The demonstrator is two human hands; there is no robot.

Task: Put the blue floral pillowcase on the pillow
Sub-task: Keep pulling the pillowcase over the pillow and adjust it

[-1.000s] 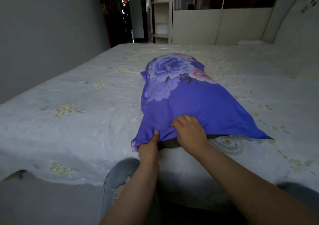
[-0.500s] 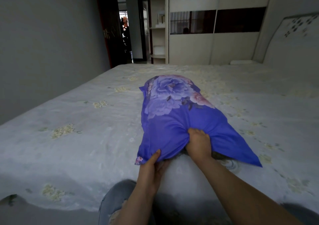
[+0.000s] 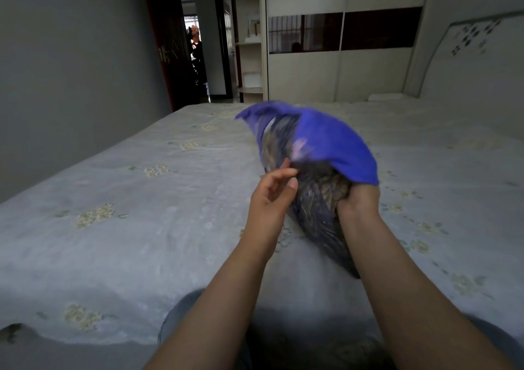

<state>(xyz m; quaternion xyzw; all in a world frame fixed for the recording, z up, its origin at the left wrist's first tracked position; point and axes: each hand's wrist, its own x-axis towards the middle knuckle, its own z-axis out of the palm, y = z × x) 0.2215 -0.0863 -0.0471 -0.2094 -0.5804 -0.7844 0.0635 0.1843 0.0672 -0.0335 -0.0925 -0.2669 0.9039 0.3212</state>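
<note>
Pillow (image 3: 320, 216) is lifted off the bed (image 3: 141, 213), near the front edge, a bit right of centre, tilted w/ its near end low, just over the sheet. It's dark, w/ a mottled pattern. Pillowcase (image 3: 331, 145), bright blue, covers only the far/upper part; its open edge hangs around the pillow's middle, inside of the fabric showing at the mouth. Whole bundle is motion-blurred.

Right hand (image 3: 357, 202) grips the pillow's side, fingers curled into the stuffing, right at the pillowcase's lower hem. Left hand (image 3: 272, 196) is on the other side of the pillow, fingers loosely spread & slightly bent, thumb up, fingertips at the pillowcase's edge; can't tell if they touch it, not gripping anything.

Bed has a pale sheet w/ small yellowish flower patches. Headboard (image 3: 473, 57) at the right end. Wardrobe (image 3: 340, 66) past the far edge, open doorway (image 3: 195, 57) to its left. Knees in jeans (image 3: 175, 321) at the front edge.
</note>
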